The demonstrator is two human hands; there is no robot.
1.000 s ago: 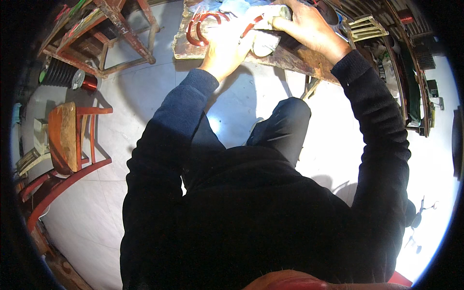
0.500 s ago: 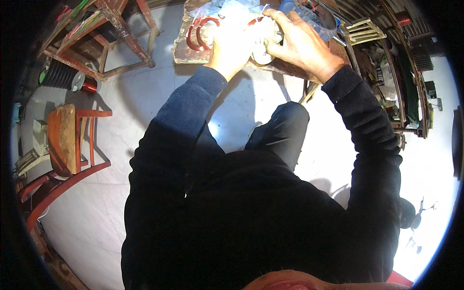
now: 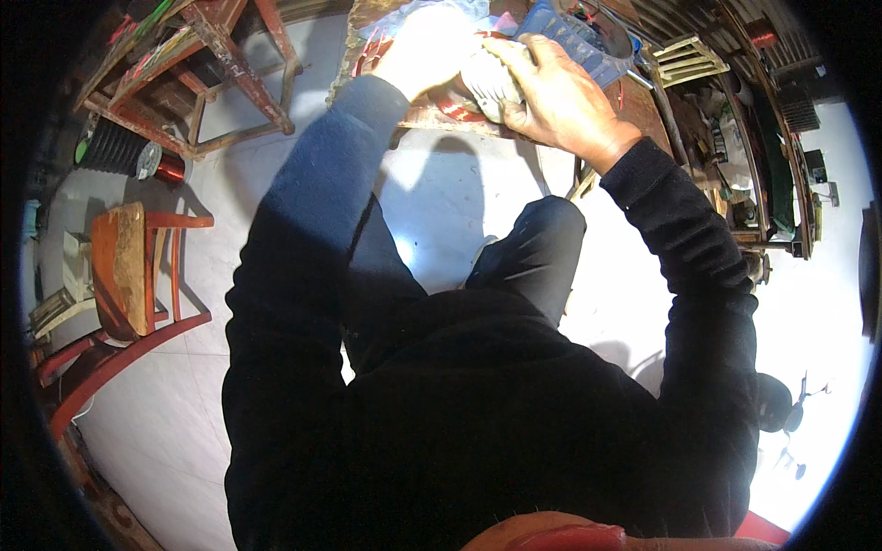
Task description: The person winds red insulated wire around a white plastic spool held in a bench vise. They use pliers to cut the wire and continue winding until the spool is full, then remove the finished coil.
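At the wooden workbench (image 3: 542, 140), my right hand (image 3: 568, 99) is wrapped around the right side of a pale, ribbed motor housing (image 3: 492, 84), thumb low and fingers over the top. The housing is tilted near the bench's front edge. My left hand (image 3: 421, 62) reaches in beside it, over the bench. Strong glare washes out its fingers, so what they grip cannot be made out. Reddish copper wire (image 3: 452, 103) shows between the hands, below the left fingers. More of it lies partly hidden behind my left hand.
A blue plastic basket (image 3: 586, 48) stands on the bench to the right. A worn wooden frame (image 3: 234, 64) and a spool of copper wire (image 3: 171, 167) are at the left, above a red wooden chair (image 3: 119, 266). Cluttered shelving (image 3: 749, 138) lines the right.
The housing has been turned, so its ribbed side now shows. My left hand has shifted left and covers most of the copper coil. My right hand has moved slightly down and left.
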